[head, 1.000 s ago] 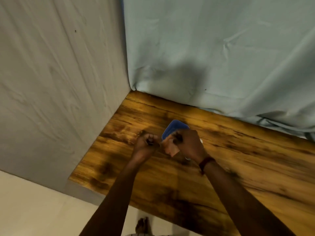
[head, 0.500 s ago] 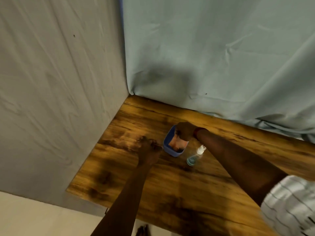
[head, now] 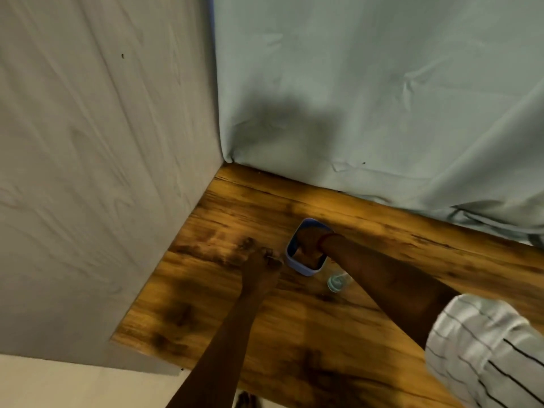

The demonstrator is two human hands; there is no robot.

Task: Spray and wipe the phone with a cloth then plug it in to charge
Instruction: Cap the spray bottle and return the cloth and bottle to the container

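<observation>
1. Blue-edged and rounded at its corners, the phone [head: 306, 267] is lying flat on the wooden table [head: 338, 343], close to the back corner; its screen is showing a blurred reflection.
2. Your right hand [head: 309, 241] is pressing down on the phone's face with the fingers curled into a closed fist; whether anything is bunched inside it cannot be told. A reddish band is circling that wrist.
3. Your left hand [head: 260, 265] is resting on the table just beside the phone's left edge, its fingers [head: 272, 254] folded in tight; what they are pinching, if anything, is too small to tell.
4. Just beside the phone's near right corner, a small clear spray bottle [head: 337, 282] is lying partly under your right forearm.
5. Your striped white sleeve [head: 482, 348] is showing at the lower right.
6. Dark-streaked, glossy grain is running across the table; a pale wood-textured panel [head: 97, 160] is standing at its left and a wrinkled light blue sheet [head: 382, 98] is hanging behind.
</observation>
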